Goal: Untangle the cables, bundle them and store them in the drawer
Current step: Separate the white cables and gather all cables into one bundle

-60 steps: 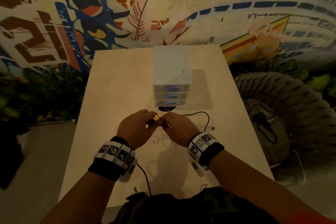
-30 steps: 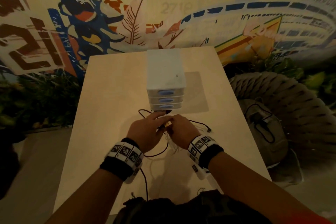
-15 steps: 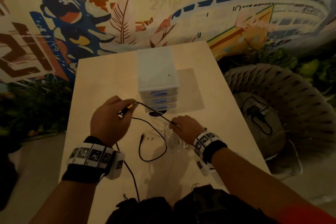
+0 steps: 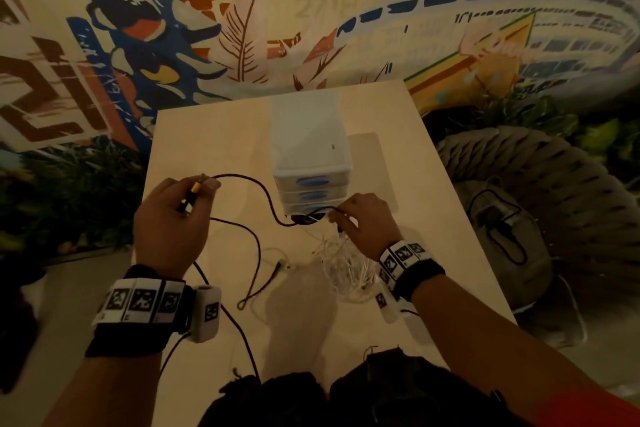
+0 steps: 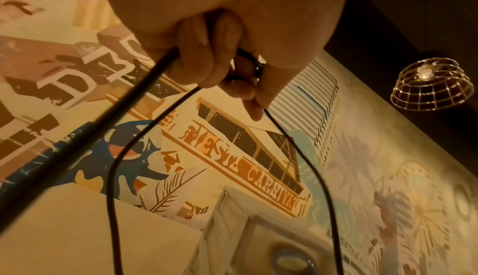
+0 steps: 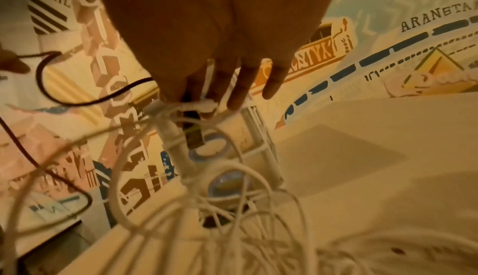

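My left hand (image 4: pixel 173 218) pinches the black cable (image 4: pixel 258 191) (plug end up); my right hand (image 4: pixel 363 222) grips the white cables (image 4: pixel 341 263).

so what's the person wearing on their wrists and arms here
Both forearms are bare. Each wrist carries a white band printed with square black-and-white marker tags over a black strap. A small white tagged camera pod sits on the inner side of the left wrist; a thin dark lead runs from it.
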Demonstrator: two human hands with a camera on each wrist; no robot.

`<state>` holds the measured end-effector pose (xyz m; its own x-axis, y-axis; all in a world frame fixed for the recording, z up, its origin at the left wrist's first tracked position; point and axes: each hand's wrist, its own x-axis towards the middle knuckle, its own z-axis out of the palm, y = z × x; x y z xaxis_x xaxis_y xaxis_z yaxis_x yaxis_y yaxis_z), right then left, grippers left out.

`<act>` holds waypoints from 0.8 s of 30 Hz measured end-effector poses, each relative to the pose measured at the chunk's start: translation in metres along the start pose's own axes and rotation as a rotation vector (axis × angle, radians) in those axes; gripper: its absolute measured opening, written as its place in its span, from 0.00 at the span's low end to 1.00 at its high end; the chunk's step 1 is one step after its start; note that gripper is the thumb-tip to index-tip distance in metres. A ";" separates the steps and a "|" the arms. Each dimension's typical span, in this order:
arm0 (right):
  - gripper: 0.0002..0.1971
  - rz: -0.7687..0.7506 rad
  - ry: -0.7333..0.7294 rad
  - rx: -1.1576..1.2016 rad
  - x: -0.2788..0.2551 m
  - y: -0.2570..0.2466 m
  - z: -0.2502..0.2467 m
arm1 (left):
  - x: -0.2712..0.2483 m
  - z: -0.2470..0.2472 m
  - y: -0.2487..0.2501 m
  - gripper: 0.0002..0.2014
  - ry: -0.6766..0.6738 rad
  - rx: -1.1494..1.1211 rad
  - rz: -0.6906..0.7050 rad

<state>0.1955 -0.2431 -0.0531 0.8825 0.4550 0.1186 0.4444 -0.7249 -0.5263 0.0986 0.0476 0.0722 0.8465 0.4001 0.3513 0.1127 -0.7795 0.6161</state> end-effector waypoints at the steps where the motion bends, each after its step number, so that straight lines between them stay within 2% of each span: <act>1: 0.23 -0.005 0.016 0.067 0.001 -0.006 -0.006 | -0.001 0.003 0.000 0.12 -0.026 0.005 0.017; 4: 0.11 0.094 -0.011 0.385 0.006 -0.019 -0.021 | -0.007 0.012 0.005 0.10 -0.094 0.001 0.078; 8: 0.13 0.120 0.121 0.404 0.005 -0.015 -0.034 | -0.013 0.020 0.014 0.10 -0.129 -0.035 0.161; 10: 0.13 0.182 0.222 0.457 0.004 -0.003 -0.043 | -0.011 0.020 0.013 0.11 -0.148 -0.057 0.145; 14: 0.09 0.280 0.426 0.725 -0.011 0.022 -0.073 | -0.005 0.012 0.007 0.11 -0.252 -0.056 0.005; 16: 0.05 0.252 0.492 0.747 -0.020 0.018 -0.100 | -0.008 0.011 0.007 0.11 -0.326 -0.014 -0.001; 19: 0.07 0.132 0.570 0.816 -0.026 -0.009 -0.135 | -0.019 0.013 0.005 0.13 -0.420 -0.051 0.045; 21: 0.01 0.048 0.554 0.918 -0.026 -0.032 -0.149 | -0.027 0.014 0.008 0.18 -0.487 -0.066 0.076; 24: 0.04 -0.054 0.456 0.965 -0.024 -0.063 -0.151 | -0.034 0.013 0.015 0.20 -0.508 -0.004 0.117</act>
<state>0.1693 -0.2865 0.1049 0.9283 0.0926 0.3601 0.3515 0.0970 -0.9312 0.0784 0.0162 0.0606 0.9992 0.0253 0.0324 0.0011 -0.8031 0.5959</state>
